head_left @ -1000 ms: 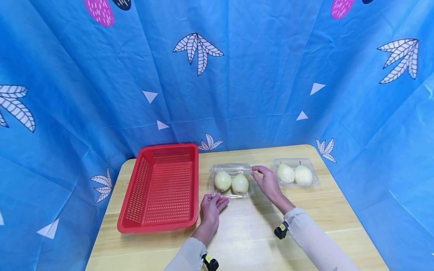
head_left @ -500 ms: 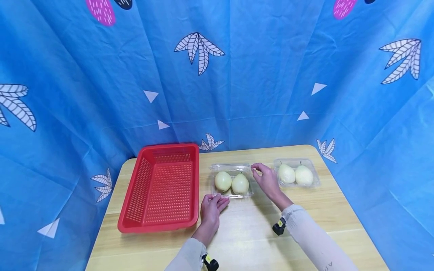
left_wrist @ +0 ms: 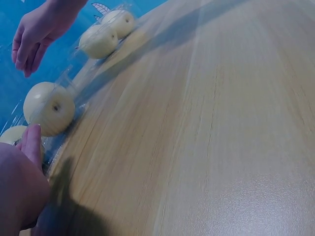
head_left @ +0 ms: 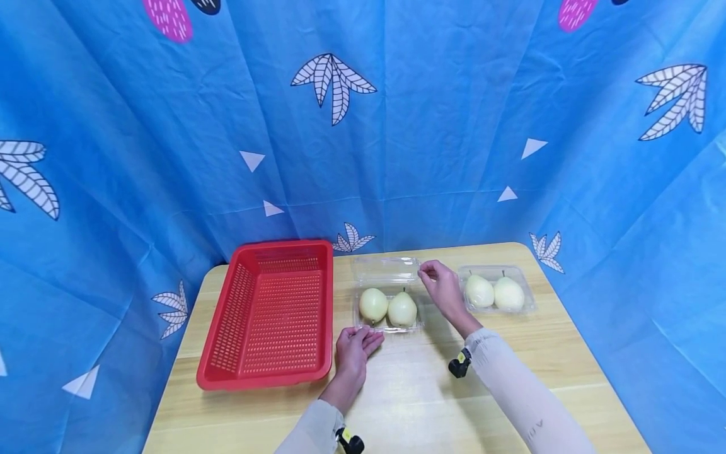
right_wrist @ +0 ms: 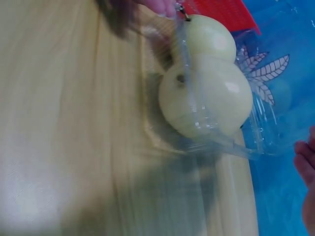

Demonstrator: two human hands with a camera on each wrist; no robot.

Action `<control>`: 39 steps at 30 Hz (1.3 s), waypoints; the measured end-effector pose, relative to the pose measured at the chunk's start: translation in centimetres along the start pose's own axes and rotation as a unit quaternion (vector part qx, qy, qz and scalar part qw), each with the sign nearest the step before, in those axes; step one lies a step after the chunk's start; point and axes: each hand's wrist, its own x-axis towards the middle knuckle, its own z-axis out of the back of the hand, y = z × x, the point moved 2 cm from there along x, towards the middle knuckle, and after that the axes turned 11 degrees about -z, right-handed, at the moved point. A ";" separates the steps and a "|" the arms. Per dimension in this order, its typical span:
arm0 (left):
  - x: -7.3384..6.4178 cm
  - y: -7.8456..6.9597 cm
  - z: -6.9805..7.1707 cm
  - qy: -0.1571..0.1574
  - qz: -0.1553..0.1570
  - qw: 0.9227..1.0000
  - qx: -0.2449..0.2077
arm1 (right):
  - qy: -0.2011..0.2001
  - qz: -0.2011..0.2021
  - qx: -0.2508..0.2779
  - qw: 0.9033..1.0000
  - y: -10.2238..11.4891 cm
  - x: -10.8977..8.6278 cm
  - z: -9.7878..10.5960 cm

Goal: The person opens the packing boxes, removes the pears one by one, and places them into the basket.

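Two pale pears [head_left: 402,309] sit in a clear plastic clamshell box [head_left: 388,328] at the middle of the table. My right hand [head_left: 442,287] pinches the right edge of its raised lid [head_left: 387,270], which leans back behind the pears. At the box's front left corner, my left hand [head_left: 353,353] touches the rim with fairly straight fingers. In the left wrist view, its fingers [left_wrist: 32,143] lie against the box front, close to a pear [left_wrist: 50,109]. The right wrist view shows both pears [right_wrist: 209,98] behind the box's clear wall.
To the left stands a red perforated plastic basket [head_left: 264,381]. A second clear box [head_left: 518,272] with two pears is at the right, just beyond my right hand. A blue patterned curtain [head_left: 431,157] hangs around the wooden table [head_left: 408,403].
My right hand has moved back and slightly up, swinging the box lid open away from the pears. The left hand has stayed at the front corner.
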 end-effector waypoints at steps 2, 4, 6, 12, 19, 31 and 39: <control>0.0 0.0 0.0 0.003 0.000 1.000 -0.006 | 0.003 -0.013 0.007 1.000 0.0 0.4 -0.1; 0.0 -0.1 0.1 0.006 -0.002 1.000 -0.011 | 0.004 -0.017 0.010 1.000 0.0 0.8 -0.2; 0.0 -0.1 0.1 0.010 -0.003 1.000 -0.014 | 0.006 -0.021 0.007 1.000 0.0 1.2 -0.3; 0.2 -0.1 0.1 0.019 0.000 1.000 -0.015 | 0.020 -0.051 -0.001 0.998 0.0 2.1 -0.4; -0.2 0.0 0.4 0.021 0.000 1.000 -0.010 | 0.038 -0.112 0.005 0.993 -0.6 2.5 -1.0; 0.0 -0.3 0.3 0.025 -0.009 1.000 -0.014 | 0.042 -0.151 0.036 0.987 -0.8 3.5 -2.1; -0.2 -0.1 0.3 0.019 -0.004 1.000 -0.016 | 0.049 -0.177 0.030 0.983 -1.4 3.5 -2.8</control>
